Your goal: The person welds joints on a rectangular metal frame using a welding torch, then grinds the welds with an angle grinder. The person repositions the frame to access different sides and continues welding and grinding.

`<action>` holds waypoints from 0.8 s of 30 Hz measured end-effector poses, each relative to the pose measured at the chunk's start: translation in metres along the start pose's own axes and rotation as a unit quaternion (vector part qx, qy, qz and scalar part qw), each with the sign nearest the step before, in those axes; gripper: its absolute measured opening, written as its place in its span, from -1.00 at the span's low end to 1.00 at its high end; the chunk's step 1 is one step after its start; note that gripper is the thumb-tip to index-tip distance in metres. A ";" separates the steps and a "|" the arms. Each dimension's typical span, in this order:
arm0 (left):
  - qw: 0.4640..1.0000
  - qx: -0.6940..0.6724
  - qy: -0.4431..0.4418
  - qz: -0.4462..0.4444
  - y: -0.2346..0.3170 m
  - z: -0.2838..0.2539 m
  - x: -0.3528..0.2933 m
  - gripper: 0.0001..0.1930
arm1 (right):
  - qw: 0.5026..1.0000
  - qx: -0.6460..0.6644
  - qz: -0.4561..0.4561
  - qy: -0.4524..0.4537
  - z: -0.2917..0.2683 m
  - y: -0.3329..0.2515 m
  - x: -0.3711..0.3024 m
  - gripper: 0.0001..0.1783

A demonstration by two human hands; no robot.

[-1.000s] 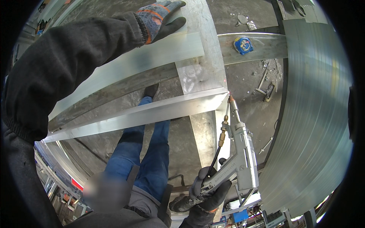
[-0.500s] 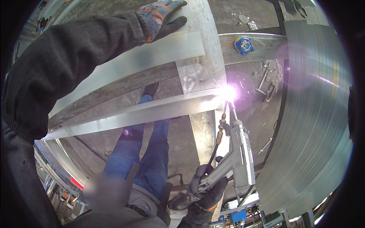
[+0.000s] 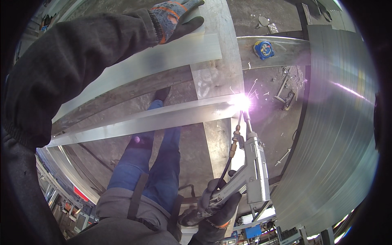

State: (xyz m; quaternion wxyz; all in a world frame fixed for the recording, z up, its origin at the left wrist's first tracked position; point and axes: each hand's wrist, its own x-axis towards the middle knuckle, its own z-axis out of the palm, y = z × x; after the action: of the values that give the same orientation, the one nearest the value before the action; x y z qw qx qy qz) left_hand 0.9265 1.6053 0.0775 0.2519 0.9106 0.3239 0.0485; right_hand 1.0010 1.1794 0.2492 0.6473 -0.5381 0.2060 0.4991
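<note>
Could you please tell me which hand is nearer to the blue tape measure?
Left: the left hand is left of the tape measure; the right hand is farther, well below it.

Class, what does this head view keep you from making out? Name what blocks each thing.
Head view: the tip of the welding gun, lost in white glare.
Head view: whatever lies directly beneath the left hand, covered by it.
Head view: part of the right hand, behind the gun's handle.
Head view: scattered bits, too small to identify.
</note>
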 end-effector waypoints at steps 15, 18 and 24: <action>1.000 -0.002 0.008 -0.007 -0.002 0.002 -0.003 -0.30 | 0.999 -0.035 0.017 0.000 -0.003 0.003 -0.010 -0.27; 1.000 -0.001 0.012 -0.011 -0.002 0.002 -0.002 -0.30 | 0.999 -0.038 0.003 0.008 -0.003 0.004 -0.011 -0.29; 1.000 0.003 0.019 -0.017 0.000 0.002 -0.002 -0.30 | 0.998 -0.052 0.023 0.013 -0.002 0.004 -0.015 -0.26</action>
State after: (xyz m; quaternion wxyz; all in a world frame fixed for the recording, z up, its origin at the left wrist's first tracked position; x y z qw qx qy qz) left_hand 0.9250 1.6032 0.0754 0.2438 0.9046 0.3443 0.0608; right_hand 0.9918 1.1704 0.2586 0.6040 -0.5724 0.2007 0.5170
